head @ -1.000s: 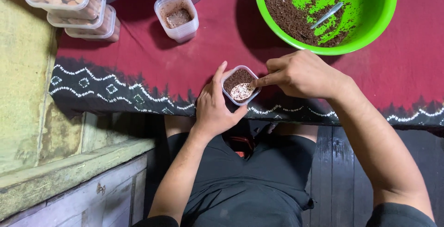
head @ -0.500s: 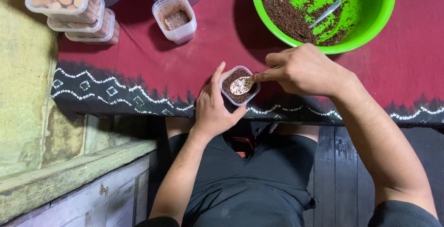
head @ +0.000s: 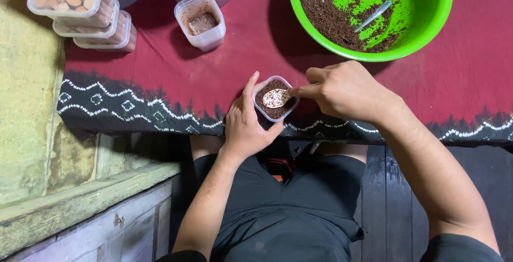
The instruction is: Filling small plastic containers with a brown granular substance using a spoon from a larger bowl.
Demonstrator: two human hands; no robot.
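We see a small clear plastic square tub filled with dark brown crumbly material sitting at the near edge of the dark red cloth-covered table, on the black band with white zigzag trim. Our left hand cups it from the left side, thumb up along one wall and fingers curled under the near wall, probably to steady it against the spoon's push. Our right hand has its fingers pinched closed on the handle of a small white spoon, whose bowl rests on the filling; the spoon's long axis runs roughly left to right, bowl pointing left, handle hidden in the grip. Farther back stands a round bright green plastic bowl of the same brown stuff with two utensils lying in it. Towards the far left edge sits another clear tub, partly filled, and at the far left corner a stack of lidded clear boxes holding pale round pieces.
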